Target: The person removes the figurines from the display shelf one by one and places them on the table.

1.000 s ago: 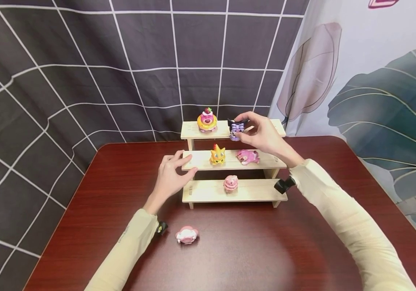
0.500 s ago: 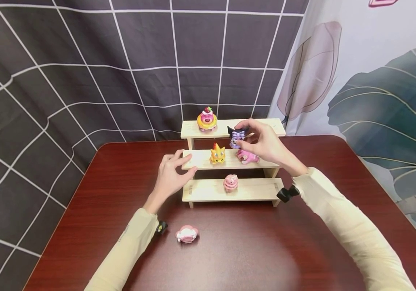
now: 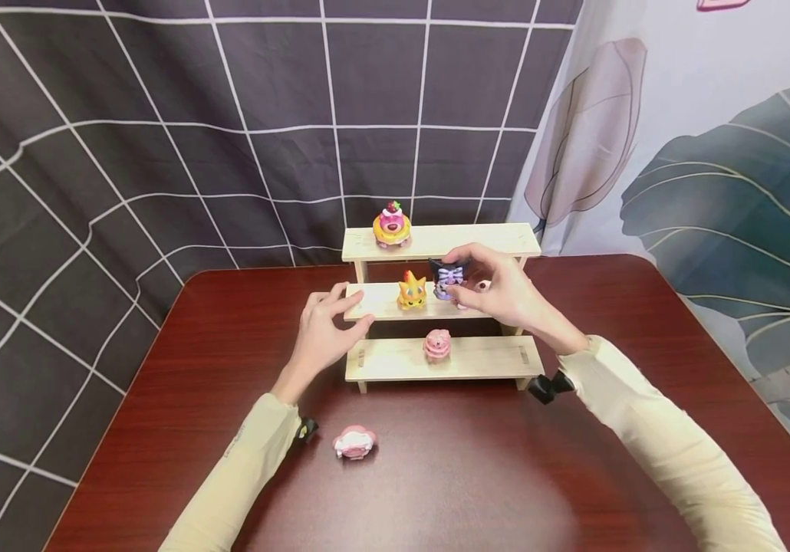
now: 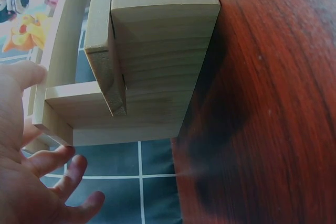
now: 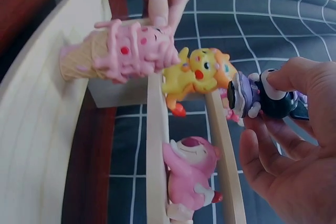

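My right hand [image 3: 505, 291] pinches a small purple-and-black figurine [image 3: 448, 281] between thumb and fingers, above the middle step of a three-step wooden display stand [image 3: 395, 362]. In the right wrist view a pink bear figurine [image 5: 191, 174] lies on that step; the head view shows it mostly covered by my right hand. Beside the held figurine sits a yellow star-like figurine [image 3: 412, 290]. My left hand [image 3: 322, 330] grips the left end of the middle step, thumb and index finger at the board's edge in the left wrist view [image 4: 31, 72].
A pink bear in a yellow ring [image 3: 392, 226] sits on the top step. The lowest step bears a pink ice-cream-cone figurine [image 5: 121, 53]. A pink-and-white figurine [image 3: 354, 443] lies on the dark red table [image 3: 436, 475] in front. A gridded curtain [image 3: 264, 161] hangs behind.
My right hand has brought the purple-and-black figurine down and forward from the top step to the middle step, in front of the pink bear. My left hand has stayed in place.
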Tool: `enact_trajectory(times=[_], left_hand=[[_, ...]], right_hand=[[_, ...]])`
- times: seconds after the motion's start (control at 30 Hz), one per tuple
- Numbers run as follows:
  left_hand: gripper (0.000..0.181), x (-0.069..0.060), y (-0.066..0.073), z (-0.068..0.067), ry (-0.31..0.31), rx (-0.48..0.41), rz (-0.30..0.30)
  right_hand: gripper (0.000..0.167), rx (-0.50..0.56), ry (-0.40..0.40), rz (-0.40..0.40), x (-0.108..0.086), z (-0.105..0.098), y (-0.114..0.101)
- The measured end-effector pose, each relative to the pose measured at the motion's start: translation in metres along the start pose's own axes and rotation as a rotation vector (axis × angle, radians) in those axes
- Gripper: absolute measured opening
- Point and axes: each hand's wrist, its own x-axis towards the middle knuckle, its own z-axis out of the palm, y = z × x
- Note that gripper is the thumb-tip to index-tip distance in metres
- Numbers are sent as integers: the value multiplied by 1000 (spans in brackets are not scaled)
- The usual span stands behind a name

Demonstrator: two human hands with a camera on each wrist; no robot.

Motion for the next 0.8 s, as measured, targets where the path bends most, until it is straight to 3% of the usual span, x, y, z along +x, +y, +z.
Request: enact_trajectory(times=[0.37, 0.8], left_hand=[[46, 1, -2, 1, 5, 0, 6], [46, 0, -1, 0, 5, -7, 10]], right_hand=[[39, 49, 5, 22, -13, 10, -12], [40, 65, -27, -106, -29, 27, -14]])
